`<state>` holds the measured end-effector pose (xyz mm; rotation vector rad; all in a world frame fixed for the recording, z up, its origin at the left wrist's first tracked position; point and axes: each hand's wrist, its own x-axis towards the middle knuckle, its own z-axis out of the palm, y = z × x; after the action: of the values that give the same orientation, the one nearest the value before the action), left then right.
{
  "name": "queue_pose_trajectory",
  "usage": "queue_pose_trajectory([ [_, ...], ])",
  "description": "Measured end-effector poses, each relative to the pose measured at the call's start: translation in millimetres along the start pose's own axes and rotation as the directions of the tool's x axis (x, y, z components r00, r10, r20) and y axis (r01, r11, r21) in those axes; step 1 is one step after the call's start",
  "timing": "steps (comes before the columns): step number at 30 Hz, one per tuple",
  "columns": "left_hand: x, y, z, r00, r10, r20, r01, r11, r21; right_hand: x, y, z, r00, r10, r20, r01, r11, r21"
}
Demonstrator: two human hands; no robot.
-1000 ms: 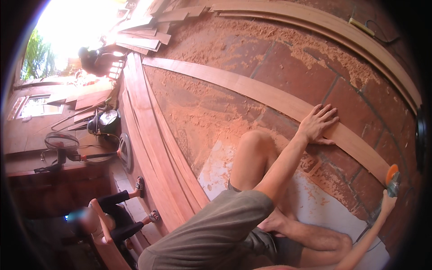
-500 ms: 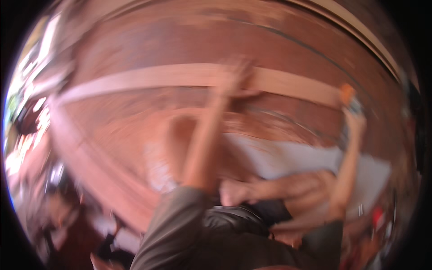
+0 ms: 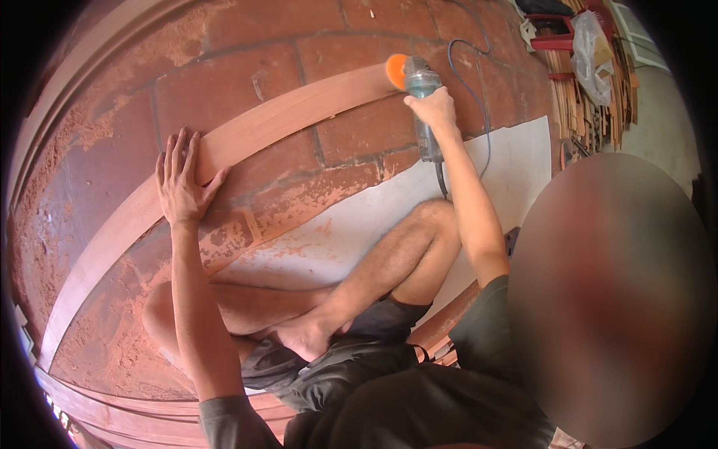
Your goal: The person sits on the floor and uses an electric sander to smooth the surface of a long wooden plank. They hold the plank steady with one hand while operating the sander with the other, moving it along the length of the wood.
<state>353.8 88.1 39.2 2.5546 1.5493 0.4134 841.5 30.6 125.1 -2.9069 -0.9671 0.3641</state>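
A long, flat wooden plank (image 3: 280, 118) lies across the tiled floor in front of my crossed legs. My left hand (image 3: 183, 179) rests on it with the fingers spread, palm down. In my right hand (image 3: 436, 111) is an angle grinder (image 3: 425, 138), gripped round its body. Its orange disc (image 3: 396, 72) is at the plank's far right end; I cannot tell if it touches the wood. A dark cord (image 3: 440, 178) runs from the tool's rear end.
I sit on a white sheet (image 3: 516, 150) dusted with reddish sawdust (image 3: 299, 198). A blue cable (image 3: 482, 97) crosses the red tiles. Stacked wood strips (image 3: 576, 97) and a clear plastic bag (image 3: 592, 56) are at the far right. More planks (image 3: 127, 411) lie at the near left.
The view has swung toward the right and become sharper. My left hand stays flat on the plank, and my right hand still holds the grinder at the plank's right end.
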Motion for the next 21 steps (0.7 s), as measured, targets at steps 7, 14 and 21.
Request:
queue_pose_trajectory([
  [7, -3, -8, -4, 1.0, -0.004, -0.023, 0.004, 1.0, 0.005, -29, -11, 9, 0.984, -0.163, 0.069, 0.165, 0.986, -0.034],
  [14, 3, 0, 3, 0.999, 0.024, -0.043, -0.025, 0.999, -0.027, 8, 11, 8, 0.999, -0.004, 0.046, 0.004, 1.0, 0.007],
  [21, -2, -4, 2, 1.0, 0.012, -0.024, -0.012, 1.0, 0.011, -6, 11, -1, 0.994, -0.102, 0.047, 0.104, 0.993, -0.049],
])
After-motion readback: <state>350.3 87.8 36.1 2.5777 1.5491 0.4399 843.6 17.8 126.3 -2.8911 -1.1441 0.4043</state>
